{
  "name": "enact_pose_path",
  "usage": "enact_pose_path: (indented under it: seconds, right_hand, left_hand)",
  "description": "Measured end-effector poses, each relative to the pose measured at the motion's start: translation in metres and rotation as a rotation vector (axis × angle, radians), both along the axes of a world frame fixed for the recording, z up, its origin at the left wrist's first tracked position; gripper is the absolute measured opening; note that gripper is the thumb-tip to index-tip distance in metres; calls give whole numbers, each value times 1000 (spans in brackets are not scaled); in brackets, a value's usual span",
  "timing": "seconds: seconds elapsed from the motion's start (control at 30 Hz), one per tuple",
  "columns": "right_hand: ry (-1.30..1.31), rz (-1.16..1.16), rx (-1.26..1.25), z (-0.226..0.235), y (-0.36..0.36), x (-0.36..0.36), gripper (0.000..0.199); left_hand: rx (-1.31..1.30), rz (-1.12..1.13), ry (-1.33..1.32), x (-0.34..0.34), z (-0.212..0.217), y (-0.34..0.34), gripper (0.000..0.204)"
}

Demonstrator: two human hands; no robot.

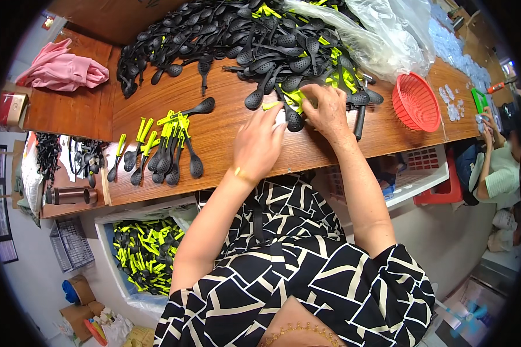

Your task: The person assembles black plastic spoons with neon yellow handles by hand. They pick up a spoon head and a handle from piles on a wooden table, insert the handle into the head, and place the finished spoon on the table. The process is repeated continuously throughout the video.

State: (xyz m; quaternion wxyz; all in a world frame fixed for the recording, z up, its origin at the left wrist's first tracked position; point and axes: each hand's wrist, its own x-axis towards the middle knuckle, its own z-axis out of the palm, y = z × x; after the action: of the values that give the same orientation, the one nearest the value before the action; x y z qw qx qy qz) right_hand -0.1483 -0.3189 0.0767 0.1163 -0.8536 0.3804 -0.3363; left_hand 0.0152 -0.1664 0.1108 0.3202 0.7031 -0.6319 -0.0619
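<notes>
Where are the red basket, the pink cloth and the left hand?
Red basket (pixel 417 104), head view: bare inside.
Pink cloth (pixel 63 67), head view: middle folds.
Left hand (pixel 258 141), head view: its back.

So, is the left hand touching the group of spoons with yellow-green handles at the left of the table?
Apart. The head view shows a strip of bare tabletop between the left hand and the spoons.

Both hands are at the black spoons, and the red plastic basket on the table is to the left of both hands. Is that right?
Not quite: the red plastic basket on the table is to the right of the left hand and right hand, as the head view shows. Both are indeed at the black spoons.
</notes>
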Motion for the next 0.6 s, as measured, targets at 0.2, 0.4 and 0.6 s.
enact_pose_path:
  seconds: [0.2,0.4,0.6]
  right_hand:
    - [-339,87,148,10,9,-10,14]
    - [-501,110,403,16,24,-21,17]
    - [-320,377,197,22,32,-11,17]
  left_hand:
    - [39,170,78,-10,-36,-75,50]
    - [174,210,346,9,-36,-50,45]
    - [188,26,624,44,-50,-3,23]
